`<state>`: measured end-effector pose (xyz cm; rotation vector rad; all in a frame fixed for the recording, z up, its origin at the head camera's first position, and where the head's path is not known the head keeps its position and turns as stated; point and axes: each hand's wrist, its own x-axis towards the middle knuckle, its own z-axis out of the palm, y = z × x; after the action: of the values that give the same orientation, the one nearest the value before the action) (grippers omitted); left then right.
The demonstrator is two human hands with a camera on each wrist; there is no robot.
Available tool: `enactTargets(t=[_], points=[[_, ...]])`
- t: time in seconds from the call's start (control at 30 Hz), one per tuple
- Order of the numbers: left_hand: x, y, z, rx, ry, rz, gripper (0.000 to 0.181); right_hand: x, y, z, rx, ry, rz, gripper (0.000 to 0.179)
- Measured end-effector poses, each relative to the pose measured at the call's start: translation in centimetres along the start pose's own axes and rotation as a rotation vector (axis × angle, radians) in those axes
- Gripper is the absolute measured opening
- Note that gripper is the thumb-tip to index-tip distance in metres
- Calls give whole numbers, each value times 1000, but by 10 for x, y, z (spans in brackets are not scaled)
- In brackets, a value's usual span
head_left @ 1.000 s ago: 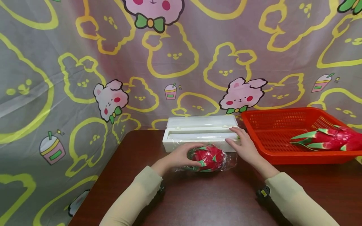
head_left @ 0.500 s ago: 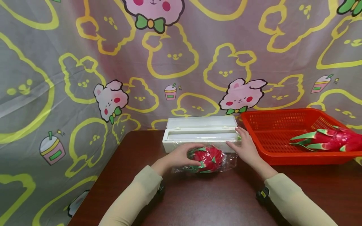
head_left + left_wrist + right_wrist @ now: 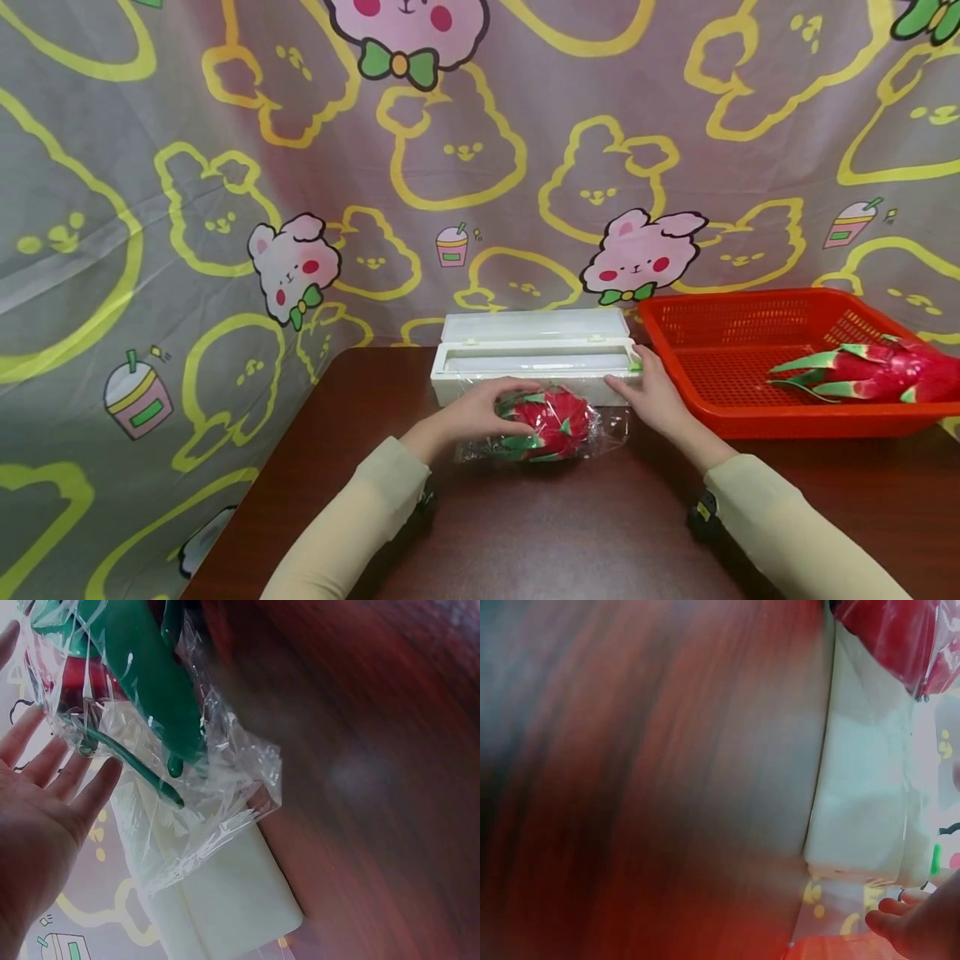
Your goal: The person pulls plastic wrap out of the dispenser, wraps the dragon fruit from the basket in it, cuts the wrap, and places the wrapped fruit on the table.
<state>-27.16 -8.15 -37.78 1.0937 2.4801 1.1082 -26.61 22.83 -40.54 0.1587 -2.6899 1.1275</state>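
A dragon fruit (image 3: pixel 558 419) in clear cling film (image 3: pixel 611 431) is on the brown table, against the front of a white cling film box (image 3: pixel 448 388). My left hand (image 3: pixel 480 411) holds the fruit's left end, thumb in front and fingers behind. Green leaf tips and loose film (image 3: pixel 247 780) show beyond that hand in the left wrist view. At the box's right end is my right hand (image 3: pixel 658 404), thumb and fingers apart around the corner. Between them shows a small green piece (image 3: pixel 636 367). Whether the fingertips touch it is hard to tell.
The box's clear lid (image 3: pixel 536 323) stands raised at the back, with a film roll (image 3: pixel 536 363) inside. A red plastic basket (image 3: pixel 810 412) stands at the right, holding another dragon fruit (image 3: pixel 892 368). A patterned curtain (image 3: pixel 517 200) hangs behind the table.
My right hand has shifted slightly right along the box to its end, uncovering more of the green piece. The left hand and the wrapped fruit have stayed almost still.
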Motion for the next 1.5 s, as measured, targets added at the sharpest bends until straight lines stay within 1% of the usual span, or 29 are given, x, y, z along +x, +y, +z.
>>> enactTargets(t=[0.37,0.5,0.57,0.67,0.8,0.93,1.03,1.27,1.37,1.5], points=[[1,-3,-1,8,0,-8,61,2,8,-2,77,-48,49,88],[2,-6,-1,19,-8,-8,53,3,13,-2,94,-41,32,82],[3,-7,-1,8,-13,-5,49,2,15,-2,103,-36,19,78],[4,-10,0,-17,-10,-5,48,3,16,-2,105,-27,3,75],[2,-15,0,-32,-4,3,49,3,18,0,101,-10,-23,71],[-2,-16,0,-31,1,-1,58,4,19,2,105,1,-37,70],[-5,-15,1,-24,8,-7,63,4,19,2,119,-1,-30,70],[-7,-11,4,0,10,-22,62,4,19,1,129,-15,-9,73],[-8,-11,4,-10,7,-34,62,4,19,1,135,-22,2,73],[-7,-9,0,-47,-11,-37,62,4,19,1,135,-23,4,74]])
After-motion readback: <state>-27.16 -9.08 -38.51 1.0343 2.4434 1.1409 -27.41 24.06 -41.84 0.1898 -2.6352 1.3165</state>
